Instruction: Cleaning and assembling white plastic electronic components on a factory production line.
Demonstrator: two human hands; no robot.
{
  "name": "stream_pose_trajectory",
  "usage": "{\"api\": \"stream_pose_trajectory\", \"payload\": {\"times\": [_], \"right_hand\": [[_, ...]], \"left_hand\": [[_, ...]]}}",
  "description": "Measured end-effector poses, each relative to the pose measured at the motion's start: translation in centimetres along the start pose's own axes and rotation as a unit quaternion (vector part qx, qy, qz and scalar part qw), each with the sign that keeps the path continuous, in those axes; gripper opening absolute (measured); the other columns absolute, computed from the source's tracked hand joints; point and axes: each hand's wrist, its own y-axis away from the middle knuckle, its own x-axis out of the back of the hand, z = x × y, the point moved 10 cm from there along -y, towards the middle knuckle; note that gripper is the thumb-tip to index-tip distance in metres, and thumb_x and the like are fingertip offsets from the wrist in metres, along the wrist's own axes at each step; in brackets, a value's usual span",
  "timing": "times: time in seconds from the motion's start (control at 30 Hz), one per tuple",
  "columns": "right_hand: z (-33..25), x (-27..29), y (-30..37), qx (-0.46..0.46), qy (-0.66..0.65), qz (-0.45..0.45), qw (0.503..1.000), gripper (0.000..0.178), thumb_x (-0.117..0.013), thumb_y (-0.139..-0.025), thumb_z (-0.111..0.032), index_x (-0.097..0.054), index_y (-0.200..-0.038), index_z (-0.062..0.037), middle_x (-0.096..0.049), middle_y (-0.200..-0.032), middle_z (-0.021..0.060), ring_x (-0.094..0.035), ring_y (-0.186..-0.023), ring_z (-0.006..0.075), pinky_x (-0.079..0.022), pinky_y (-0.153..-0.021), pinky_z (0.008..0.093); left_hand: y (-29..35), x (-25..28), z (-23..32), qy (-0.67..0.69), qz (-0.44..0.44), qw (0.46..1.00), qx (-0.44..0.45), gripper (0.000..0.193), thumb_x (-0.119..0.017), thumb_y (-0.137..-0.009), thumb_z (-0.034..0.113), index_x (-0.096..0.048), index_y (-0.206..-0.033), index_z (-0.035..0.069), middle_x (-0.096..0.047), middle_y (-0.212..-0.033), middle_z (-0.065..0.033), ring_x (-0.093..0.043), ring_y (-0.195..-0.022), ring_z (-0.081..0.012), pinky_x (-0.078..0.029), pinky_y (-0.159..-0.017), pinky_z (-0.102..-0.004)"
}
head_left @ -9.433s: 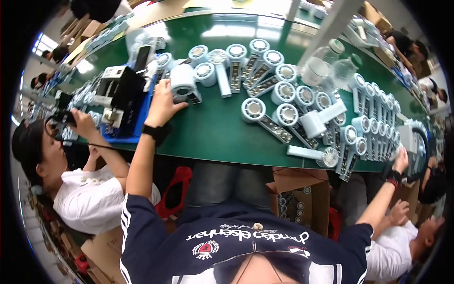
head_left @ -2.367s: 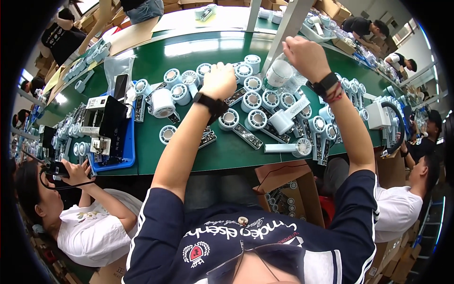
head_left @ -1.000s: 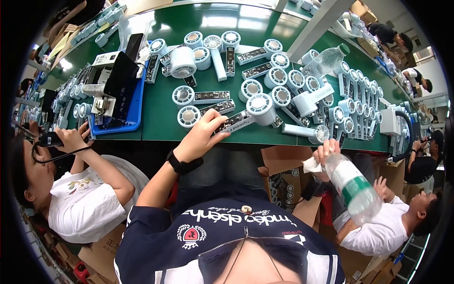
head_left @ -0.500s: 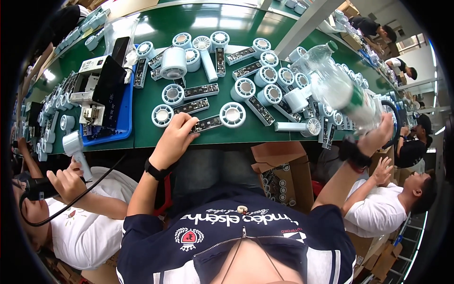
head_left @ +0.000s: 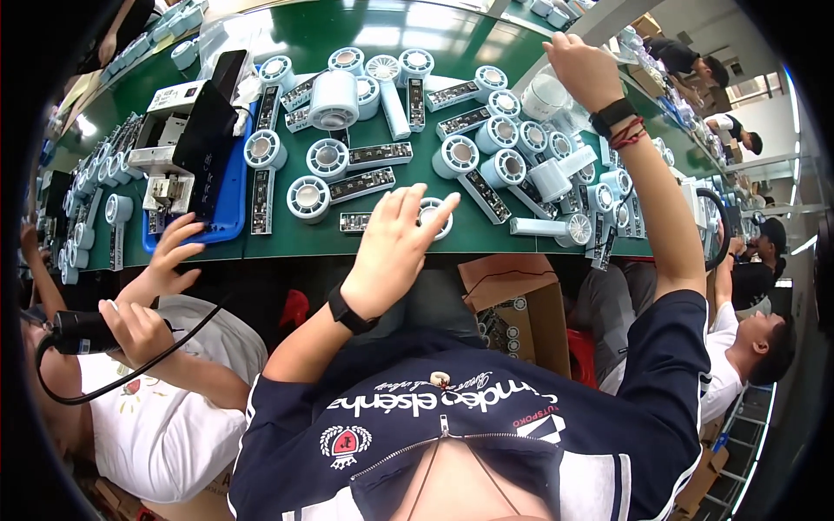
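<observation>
1. Fan (head_left: 354, 222) in pale blue lies by the near edge of the table (head_left: 295, 39), left of centre, handle to the left, round head to the right.
2. Left hand (head_left: 391, 247) is over its middle, fingers spread, thumb apart, gripping nothing; whether it touches the fan, I cannot tell.
3. Right hand (head_left: 586, 74) is at the far right, fingers bent, just beside a clear bottle (head_left: 543, 97); I cannot tell whether it grips it.
4. Two more fans (head_left: 308, 199) lie just beyond the first, handles to the right, circuit boards showing.
5. At left, a blue tray (head_left: 230, 213) bears a black machine (head_left: 200, 161).
6. A cluster of fans (head_left: 504, 165) fills the right side.
7. Below the near edge, a carton (head_left: 512, 273) holds parts.
8. A co-worker (head_left: 156, 417) at left grasps a black tool (head_left: 82, 334).
</observation>
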Motion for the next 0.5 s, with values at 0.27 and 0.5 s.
{"api": "stream_pose_trajectory", "payload": {"times": [0.27,0.5], "right_hand": [[5.7,0.2,0.3,-0.125,-0.427,-0.167,0.88,0.076,-0.032,-0.093,-0.071,-0.058,-0.125,-0.0068,-0.065,-0.087,0.0156,-0.07,-0.083,0.0284,-0.057,-0.066,0.0344],[-14.8,8.1,14.6,-0.125,-0.827,-0.433,0.334,0.054,-0.064,-0.089,-0.009,-0.045,-0.14,-0.0052,-0.057,-0.117,0.0074,-0.062,-0.097,0.0132,-0.051,-0.084,0.0261]], "left_hand": [[-1.3,-4.4,-0.2,0.003,-0.261,0.965,0.006,0.065,-0.073,-0.068,0.004,-0.052,-0.129,0.004,-0.049,-0.114,-0.0152,-0.05,-0.113,-0.0333,-0.043,-0.097,-0.0415],[3.0,5.1,0.9,0.08,-0.044,0.994,-0.06,0.044,-0.071,-0.071,0.001,-0.059,-0.114,0.004,-0.047,-0.106,-0.0118,-0.055,-0.104,-0.0314,-0.05,-0.094,-0.0438]]}}
